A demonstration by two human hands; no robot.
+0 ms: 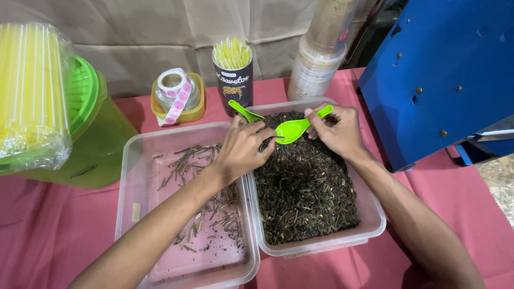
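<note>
Tray of stems point(160, 214) nearest; hands point(243, 147) point(337, 131) clamped on green spoons point(293, 128), probably; tipping risks spilling dried leaves point(302, 187).

table point(48, 235) under a pink cloth, creased in places. directly on it: two clear plastic tubs side by side, touching at the middle. left tub point(131, 176) holds scattered pale stems; right tub point(375, 214) filled with dark dried leaf bits. far left, a green lidded container point(101, 139). behind the tubs, a small yellow bowl point(193, 113), a dark cup point(235, 85) full of yellow straws, a stack of clear cups point(316, 64). blue machine point(439, 69) at the right edge.
</note>
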